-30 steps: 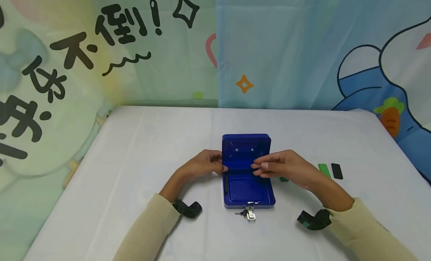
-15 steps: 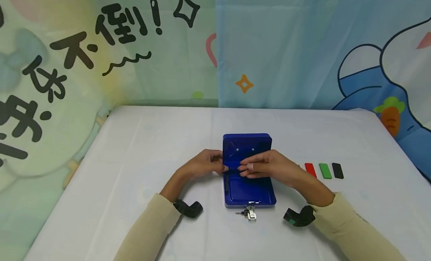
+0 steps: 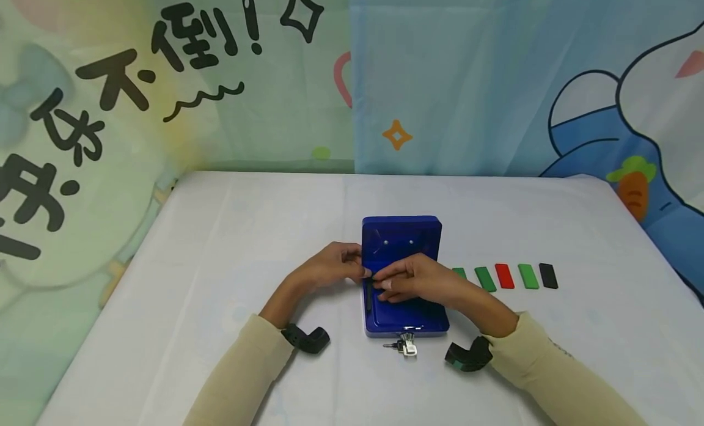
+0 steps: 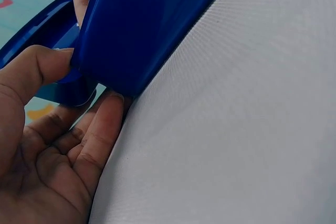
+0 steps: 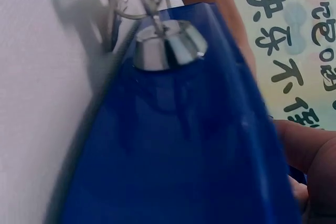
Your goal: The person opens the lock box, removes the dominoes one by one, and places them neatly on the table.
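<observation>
A blue metal cash box (image 3: 409, 313) lies on the white table with its lid (image 3: 426, 230) swung back. My left hand (image 3: 335, 268) grips the box's left side near the hinge; the left wrist view shows its thumb (image 4: 55, 61) over the rim and its fingers below the edge. Reaching over the box from the right, my right hand (image 3: 415, 278) has its fingertips close to a narrow dark strip (image 3: 369, 299) along the inner left wall. Nothing shows held in its fingers, though the fingertips partly cover that spot. Keys hang from the front lock (image 5: 170, 48).
To the right of the box several flat pieces lie in a row: a green one (image 3: 486, 279), a red one (image 3: 504, 276), another green one (image 3: 528, 276) and a black one (image 3: 548, 275). Printed curtains (image 3: 451, 77) hang behind the table.
My right hand has moved left across the box, from its right side to the inner left wall, uncovering more of the row of pieces. My left hand keeps its hold.
</observation>
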`<action>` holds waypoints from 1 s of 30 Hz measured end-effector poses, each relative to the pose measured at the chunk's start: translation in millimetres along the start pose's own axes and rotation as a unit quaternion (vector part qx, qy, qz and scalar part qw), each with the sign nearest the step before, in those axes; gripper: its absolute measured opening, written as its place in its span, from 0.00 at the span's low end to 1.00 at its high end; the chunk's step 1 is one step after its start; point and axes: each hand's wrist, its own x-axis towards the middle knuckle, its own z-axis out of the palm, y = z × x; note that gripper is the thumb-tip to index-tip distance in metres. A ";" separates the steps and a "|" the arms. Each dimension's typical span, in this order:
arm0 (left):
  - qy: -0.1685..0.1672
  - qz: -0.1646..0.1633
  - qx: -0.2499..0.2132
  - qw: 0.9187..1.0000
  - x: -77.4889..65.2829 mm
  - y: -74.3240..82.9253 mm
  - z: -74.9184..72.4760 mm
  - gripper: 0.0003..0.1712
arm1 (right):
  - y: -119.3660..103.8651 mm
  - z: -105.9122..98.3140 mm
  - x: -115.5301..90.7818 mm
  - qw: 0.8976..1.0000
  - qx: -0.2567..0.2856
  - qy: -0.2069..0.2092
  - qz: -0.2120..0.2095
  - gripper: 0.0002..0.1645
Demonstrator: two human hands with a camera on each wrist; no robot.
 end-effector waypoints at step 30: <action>0.002 -0.009 0.017 1.000 2.5 -4.1 -2.4 0.24 | 5.0 19.2 -3.8 0.988 -0.110 -0.100 -0.049 0.06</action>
